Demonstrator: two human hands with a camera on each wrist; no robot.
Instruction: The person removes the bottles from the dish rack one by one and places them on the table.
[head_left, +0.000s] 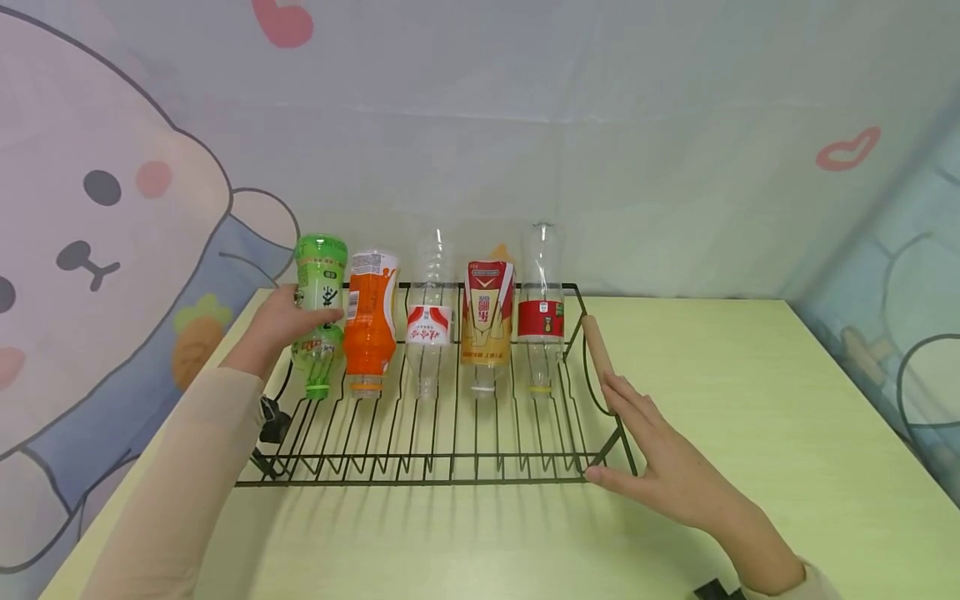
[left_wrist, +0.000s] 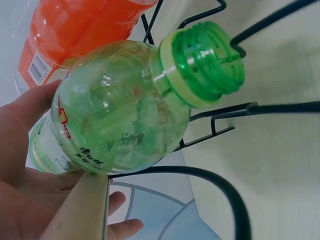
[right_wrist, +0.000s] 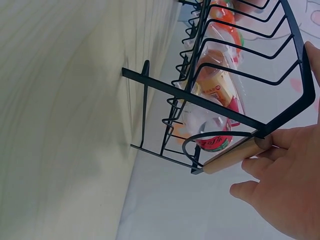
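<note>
My left hand (head_left: 279,323) holds a green plastic bottle (head_left: 321,271) at the left end of a black wire rack (head_left: 453,481), with the thumb across its front. The bottle stands neck down, and its open threaded mouth shows in the left wrist view, beside the rack's wires. Beside it leans an orange bottle (head_left: 371,321), also neck down. On the right, my right hand (head_left: 667,458) lies with straight fingers against the rack's wooden handle (head_left: 597,350), its thumb at the front corner.
Further along the rack stand a clear bottle with a red-and-white label (head_left: 429,325), a yellow-and-red bottle (head_left: 487,312) and a clear bottle with a red label (head_left: 540,319), all neck down. The rack sits on a pale table (head_left: 750,400) before a printed cloth backdrop (head_left: 675,200).
</note>
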